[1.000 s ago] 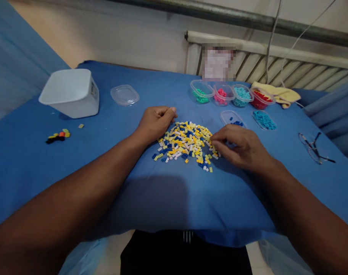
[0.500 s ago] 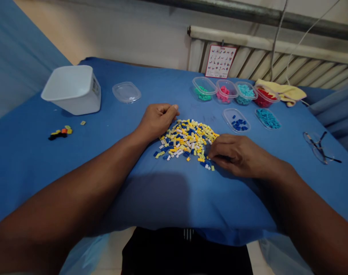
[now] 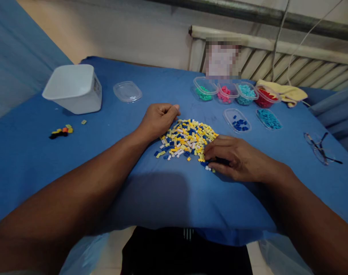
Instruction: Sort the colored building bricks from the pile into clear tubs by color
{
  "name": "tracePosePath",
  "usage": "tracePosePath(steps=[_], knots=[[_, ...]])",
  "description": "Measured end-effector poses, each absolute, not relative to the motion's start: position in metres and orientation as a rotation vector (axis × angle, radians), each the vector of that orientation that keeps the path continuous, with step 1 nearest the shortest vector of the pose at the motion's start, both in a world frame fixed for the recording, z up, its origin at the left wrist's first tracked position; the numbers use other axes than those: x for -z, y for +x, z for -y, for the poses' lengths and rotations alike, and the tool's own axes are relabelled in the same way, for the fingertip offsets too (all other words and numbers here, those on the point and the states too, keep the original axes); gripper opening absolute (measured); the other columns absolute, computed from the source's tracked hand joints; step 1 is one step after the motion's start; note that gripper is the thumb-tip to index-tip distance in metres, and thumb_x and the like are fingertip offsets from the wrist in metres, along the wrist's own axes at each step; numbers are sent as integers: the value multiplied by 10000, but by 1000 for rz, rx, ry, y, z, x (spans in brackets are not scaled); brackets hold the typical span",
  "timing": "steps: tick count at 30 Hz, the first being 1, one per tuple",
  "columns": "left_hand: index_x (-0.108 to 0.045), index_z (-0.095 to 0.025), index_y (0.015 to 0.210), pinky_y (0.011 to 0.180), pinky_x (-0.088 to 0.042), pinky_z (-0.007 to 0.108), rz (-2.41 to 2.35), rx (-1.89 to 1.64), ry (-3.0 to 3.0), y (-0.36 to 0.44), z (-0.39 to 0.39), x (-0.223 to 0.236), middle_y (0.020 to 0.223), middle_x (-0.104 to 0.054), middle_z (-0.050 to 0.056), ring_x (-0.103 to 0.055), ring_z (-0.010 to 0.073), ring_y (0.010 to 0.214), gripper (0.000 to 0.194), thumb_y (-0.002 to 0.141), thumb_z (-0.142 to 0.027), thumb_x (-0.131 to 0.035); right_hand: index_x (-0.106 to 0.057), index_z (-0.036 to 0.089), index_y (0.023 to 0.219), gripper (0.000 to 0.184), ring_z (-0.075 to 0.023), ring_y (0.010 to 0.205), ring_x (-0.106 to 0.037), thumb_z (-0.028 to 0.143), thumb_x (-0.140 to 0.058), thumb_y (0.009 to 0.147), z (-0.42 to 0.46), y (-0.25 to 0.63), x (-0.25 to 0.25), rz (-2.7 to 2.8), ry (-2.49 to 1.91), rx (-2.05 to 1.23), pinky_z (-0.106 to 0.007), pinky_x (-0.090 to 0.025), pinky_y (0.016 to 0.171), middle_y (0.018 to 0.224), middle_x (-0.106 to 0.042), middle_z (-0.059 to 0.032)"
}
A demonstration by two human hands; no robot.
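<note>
A pile of small toy building bricks (image 3: 188, 139) in yellow, pale yellow, white and dark blue lies on the blue cloth. My left hand (image 3: 161, 118) rests against the pile's upper left edge, fingers curled in and thumb over them. Whatever may be inside that hand is hidden. At the lower right edge of the pile is my right hand (image 3: 232, 156), palm down, with a gap between thumb and fingers. Its fingertips touch yellow bricks, and a few blue and white bricks lie by the thumb. I see nothing held between them.
Clear tubs hold green bricks (image 3: 203, 93), pink bricks (image 3: 224, 93), light blue bricks (image 3: 245, 93) and red bricks (image 3: 265, 98). Nearer are lids with dark blue bricks (image 3: 239, 124) and teal bricks (image 3: 268, 118). A white bin (image 3: 85, 91), empty lid (image 3: 127, 91) and glasses (image 3: 318, 148) stand around.
My right hand has shifted slightly left onto the pile's edge, and its thumb and fingers have spread apart. My left hand stays where it was.
</note>
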State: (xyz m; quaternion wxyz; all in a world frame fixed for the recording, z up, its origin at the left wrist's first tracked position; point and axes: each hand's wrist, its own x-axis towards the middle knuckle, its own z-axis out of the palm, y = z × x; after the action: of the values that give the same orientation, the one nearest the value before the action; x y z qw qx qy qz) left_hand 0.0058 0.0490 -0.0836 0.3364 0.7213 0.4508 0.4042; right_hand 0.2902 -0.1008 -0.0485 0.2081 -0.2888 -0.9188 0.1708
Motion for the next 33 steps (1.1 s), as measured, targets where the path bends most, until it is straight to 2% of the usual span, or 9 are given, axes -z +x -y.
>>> tracePosePath(steps=[9,15,18,25,30,33], knots=[[-878,-162,920,627,-454,291,-1148,-1062,1905,5,-52,86,772,-774,80,-637,164,677,548,1061,-649,-672,-768,234,1225,111,-273,1173,-810,310,-695,1191,101,293,48,2576,-778,-498,-467,-633,1044,1257,-857,-105],[-879,-156,915,624,-449,287,-1154,-1065,1905,6,-51,85,776,-778,82,-628,160,671,540,1063,-631,-667,-796,233,1128,115,-259,1127,-820,267,-701,1184,102,293,47,2561,-777,-497,-457,-652,999,1212,-862,-91],[-878,-157,918,622,-450,288,-1155,-1058,1906,6,-51,86,777,-781,83,-626,161,666,545,1066,-638,-668,-798,226,1144,111,-261,1131,-818,293,-718,1183,103,291,49,2576,-794,-483,-466,-651,1009,1229,-859,-94],[-878,-158,918,629,-456,296,-1152,-1060,1909,5,-52,86,779,-780,83,-631,164,671,541,1069,-635,-671,-785,225,1139,85,-253,1052,-817,203,-705,1159,104,286,46,2541,-770,-370,-465,-652,964,1181,-871,-92],[-883,-161,921,632,-450,301,-1150,-1055,1914,5,-51,86,780,-781,81,-634,166,674,546,1072,-634,-656,-801,261,1161,88,-245,1067,-827,208,-740,1128,99,292,45,2384,-806,-320,-430,-654,944,1173,-884,-71],[-885,-166,924,629,-449,303,-1164,-1046,1905,5,-51,86,784,-784,82,-643,173,682,557,1064,-656,-660,-831,278,1116,82,-268,1046,-837,244,-759,1098,90,306,54,2251,-974,-202,-457,-647,969,1140,-891,-61]])
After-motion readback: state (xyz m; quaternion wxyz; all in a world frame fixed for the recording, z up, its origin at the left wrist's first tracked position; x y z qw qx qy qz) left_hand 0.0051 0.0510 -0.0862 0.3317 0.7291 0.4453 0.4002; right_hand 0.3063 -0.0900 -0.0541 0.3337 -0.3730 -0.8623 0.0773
